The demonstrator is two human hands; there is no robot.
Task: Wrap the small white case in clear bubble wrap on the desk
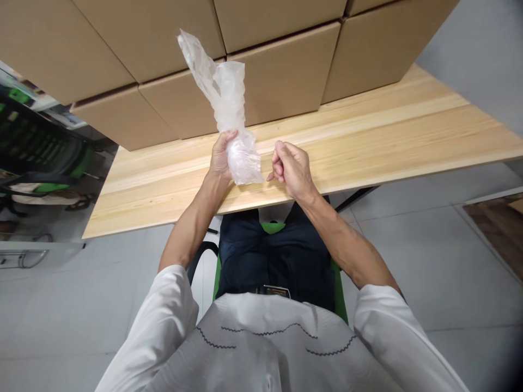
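Clear bubble wrap (231, 100) stands bunched in my left hand (220, 155), whose fingers and thumb close around its lower part. Its upper end splits into a long strip leaning left and a shorter upright piece. The lower end spreads out rounded toward the right, above the wooden table. Whether anything lies inside the wrap cannot be made out. My right hand (292, 169) is just right of the wrap's lower edge, a small gap apart, with its fingers curled closed. Whatever it may pinch is hidden or too small to name.
Cardboard boxes (281, 71) are stacked in rows along the back of the wooden table (388, 136). A dark mesh chair (44, 136) stands at the left. The table's front edge runs just above my lap, and grey floor tiles show below.
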